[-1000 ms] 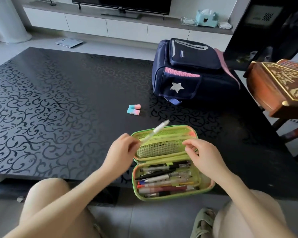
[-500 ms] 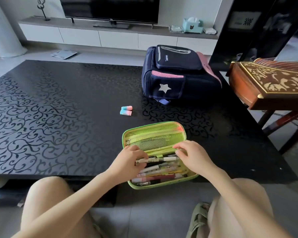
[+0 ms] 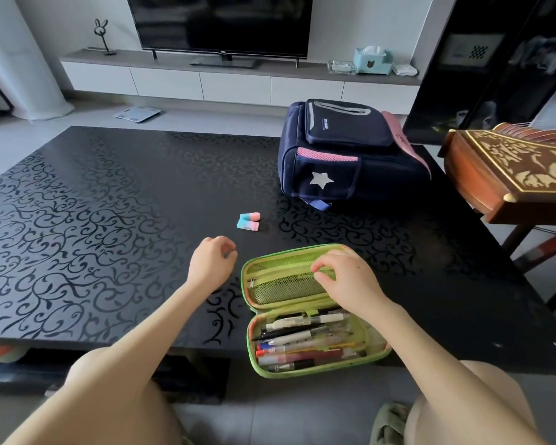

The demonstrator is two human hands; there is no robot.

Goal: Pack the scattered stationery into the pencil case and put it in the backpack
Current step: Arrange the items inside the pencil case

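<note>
A black table point(image 3: 116, 200) with a scrolling vine pattern filled most of the view, and everything of the task sat on its right half. Largest on it was the navy backpack point(image 3: 344, 155), trimmed in pink with a silver star on its side pocket, lying near the far right corner. At the near edge, right of the middle, the green pencil case point(image 3: 305, 309) lay opened flat, its near half hanging slightly past the table's edge. The far half of the case showed a mesh pocket; the near half held a row of pens point(image 3: 305, 342) lying side by side, black, white, red and pink among them.

The right hand point(image 3: 344, 281) rested on the far half of the case, its fingertips pinched together on the mesh pocket's upper edge; whether they held the zipper pull could not be told. The left hand point(image 3: 211, 263) hovered over the table just left of the case, fingers loosely curled inward and holding nothing that showed.

Two small pink-and-blue erasers point(image 3: 249, 220) lay touching each other, between the backpack and the left hand, well in from every edge and apart from the case.
</note>
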